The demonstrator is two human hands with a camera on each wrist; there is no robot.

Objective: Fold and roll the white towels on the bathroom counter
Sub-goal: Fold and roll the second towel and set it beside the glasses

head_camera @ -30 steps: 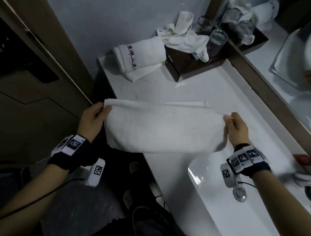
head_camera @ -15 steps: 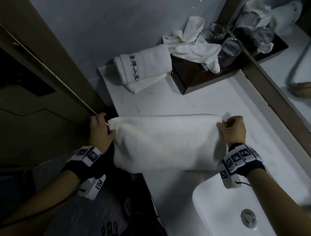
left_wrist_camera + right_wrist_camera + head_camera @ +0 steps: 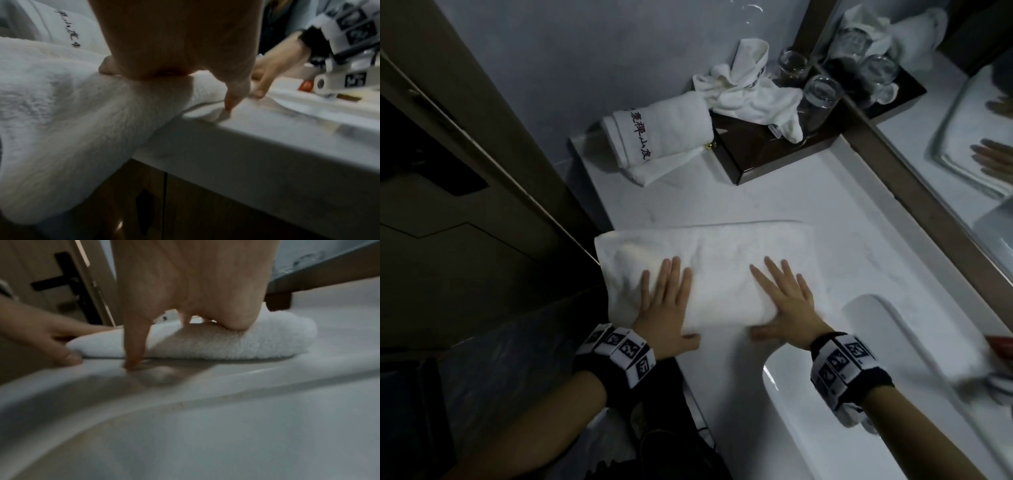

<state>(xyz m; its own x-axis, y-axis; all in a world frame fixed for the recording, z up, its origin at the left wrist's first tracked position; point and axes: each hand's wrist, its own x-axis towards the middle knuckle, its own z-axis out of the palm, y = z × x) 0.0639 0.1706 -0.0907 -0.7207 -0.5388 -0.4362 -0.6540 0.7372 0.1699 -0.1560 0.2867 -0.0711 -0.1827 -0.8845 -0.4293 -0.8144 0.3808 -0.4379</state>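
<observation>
Nearest the person, the rim of the white basin (image 3: 859, 394) curves beside the right wrist. Just past it, both hands lie flat on the folded towel (image 3: 709, 260), which rests across the counter (image 3: 859, 246) with its left end hanging over the counter's edge (the left wrist view shows that end drooping down the cabinet front). The left hand (image 3: 666, 308) has its fingers straight and close together, palm down on the left half; the right hand (image 3: 784, 305) has its fingers straight and spread on the right half, thumb out along the near edge. Neither hand grips anything. Pressing like this most likely flattens the fold and squeezes out trapped air, so the layers stay aligned when rolling begins.

Farther back, a rolled towel (image 3: 664, 133) with dark embroidered characters sits against the wall, probably a finished one set out of the way. Beside it a crumpled towel (image 3: 753, 96) lies heaped on a dark tray (image 3: 763, 154), apparently waiting its turn, next to two drinking glasses (image 3: 820, 94). The mirror (image 3: 962, 120) runs along the right.
</observation>
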